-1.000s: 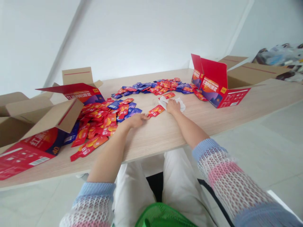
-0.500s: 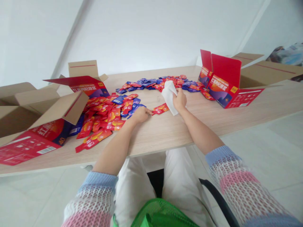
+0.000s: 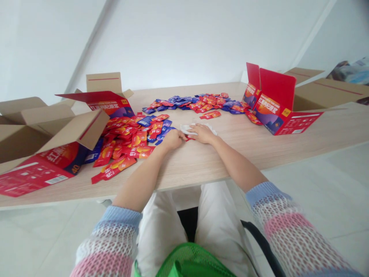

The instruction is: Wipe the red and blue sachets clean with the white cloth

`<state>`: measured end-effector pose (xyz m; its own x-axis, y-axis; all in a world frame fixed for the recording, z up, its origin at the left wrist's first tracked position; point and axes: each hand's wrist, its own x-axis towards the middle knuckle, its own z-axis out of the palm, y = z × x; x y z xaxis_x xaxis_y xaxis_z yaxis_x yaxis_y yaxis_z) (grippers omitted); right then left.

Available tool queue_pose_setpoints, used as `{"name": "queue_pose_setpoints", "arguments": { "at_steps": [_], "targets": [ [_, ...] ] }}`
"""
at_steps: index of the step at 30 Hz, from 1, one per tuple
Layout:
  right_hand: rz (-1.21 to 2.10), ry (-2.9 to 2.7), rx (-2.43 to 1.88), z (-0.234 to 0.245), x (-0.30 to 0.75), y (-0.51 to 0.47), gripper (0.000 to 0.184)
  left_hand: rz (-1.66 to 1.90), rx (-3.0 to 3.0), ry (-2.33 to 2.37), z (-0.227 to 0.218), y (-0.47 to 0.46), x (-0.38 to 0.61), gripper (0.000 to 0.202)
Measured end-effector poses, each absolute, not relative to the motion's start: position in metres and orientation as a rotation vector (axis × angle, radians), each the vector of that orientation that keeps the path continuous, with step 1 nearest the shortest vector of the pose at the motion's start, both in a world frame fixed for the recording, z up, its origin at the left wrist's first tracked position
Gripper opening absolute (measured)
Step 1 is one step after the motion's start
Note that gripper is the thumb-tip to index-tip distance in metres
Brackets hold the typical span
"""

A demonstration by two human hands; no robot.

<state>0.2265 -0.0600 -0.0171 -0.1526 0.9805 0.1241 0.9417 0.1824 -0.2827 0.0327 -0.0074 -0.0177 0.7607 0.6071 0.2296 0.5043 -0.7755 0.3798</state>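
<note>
Between the fingers of my left hand [image 3: 173, 139] is one end of a red sachet [image 3: 189, 139] lying on the table; only a small strip of it shows. My right hand [image 3: 202, 134] presses a white tissue [image 3: 185, 129] down over the rest of this sachet, its fingers stretched across the tissue. Close to the left hand lies a heap of red and blue sachets [image 3: 127, 134]. Beyond both hands, a single red sachet [image 3: 210, 115] lies in front of a long row of red and blue sachets [image 3: 184, 102].
An open carton [image 3: 57, 165] stands at the left front, with another open carton [image 3: 111, 105] behind it. Open red cartons [image 3: 276, 105] stand at the right. The wooden table [image 3: 196, 165] ends just before my lap, where a green mesh item [image 3: 187, 261] lies.
My right hand has lowered the tissue from an upright hold and moved left onto the sachet under my left hand. A single red sachet now shows where the tissue was blocking the view.
</note>
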Motion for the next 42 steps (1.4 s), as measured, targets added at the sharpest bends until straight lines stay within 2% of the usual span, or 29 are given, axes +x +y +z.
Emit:
{"name": "queue_pose_setpoints", "arguments": {
  "at_steps": [3, 6, 11, 18, 22, 31, 38, 42],
  "targets": [
    [0.201, -2.159, -1.828, -0.014, 0.239, -0.057, 0.057, 0.514, 2.674, 0.849, -0.015, -0.009, 0.035, 0.047],
    [0.147, -1.958, -1.994, -0.016, 0.249, -0.053, 0.054, 0.525, 2.688, 0.834, -0.013, -0.011, 0.035, 0.048],
    [0.028, -1.553, -2.283, -0.02, 0.268, -0.047, 0.034, 0.515, 2.668, 0.844, -0.013, -0.011, 0.034, 0.049],
    [-0.143, -1.244, -1.954, -0.017, 0.29, -0.054, 0.045, 0.556, 2.655, 0.841, -0.019, -0.009, 0.033, 0.048],
    [-0.157, -1.406, -1.826, -0.009, 0.276, -0.058, 0.049, 0.559, 2.68, 0.831, -0.02, -0.007, 0.034, 0.049],
    [-0.052, -2.167, -1.866, -0.013, 0.233, -0.064, 0.035, 0.515, 2.823, 0.819, -0.019, -0.006, 0.036, 0.047],
    [0.096, -2.176, -1.762, -0.017, 0.259, -0.056, 0.036, 0.533, 2.822, 0.713, -0.024, 0.001, 0.034, 0.05],
    [0.155, -2.116, -1.77, -0.024, 0.269, -0.051, 0.038, 0.665, 2.703, 0.578, -0.037, 0.012, 0.031, 0.055]
  ]
}}
